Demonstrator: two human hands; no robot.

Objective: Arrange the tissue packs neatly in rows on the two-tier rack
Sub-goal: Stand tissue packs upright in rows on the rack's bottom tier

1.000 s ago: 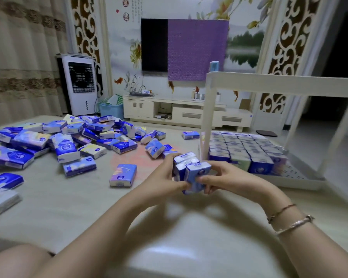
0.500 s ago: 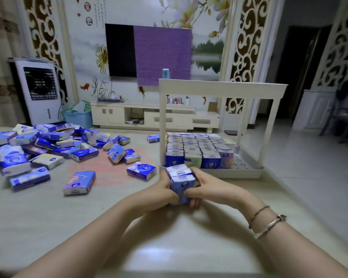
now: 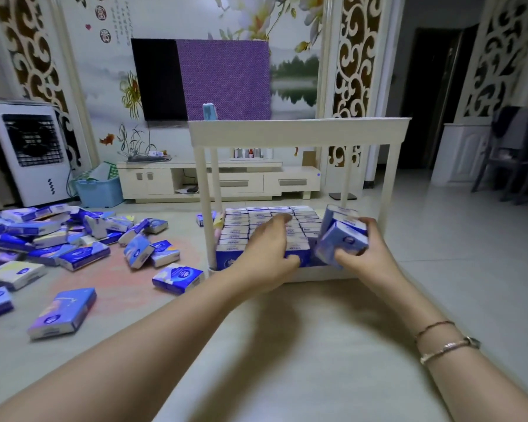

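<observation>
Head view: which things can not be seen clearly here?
- Rows of packs on the lower tier: the left hand hides the middle ones.
- Held packs: blurred, and the right hand covers part, so their number is unclear.
- Top of the rack's upper tier: seen edge-on.
- Loose packs: cut off by the left edge.

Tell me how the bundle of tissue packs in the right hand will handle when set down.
The bundle of packs looks light, since the right hand holds it alone. The wrappers look glossy, so packs may slide apart. Probably soft, squashing slightly under pressure.

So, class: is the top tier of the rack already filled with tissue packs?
No: the top tier shows no packs, while the rows of tissue packs sit on the lower tier.
</observation>
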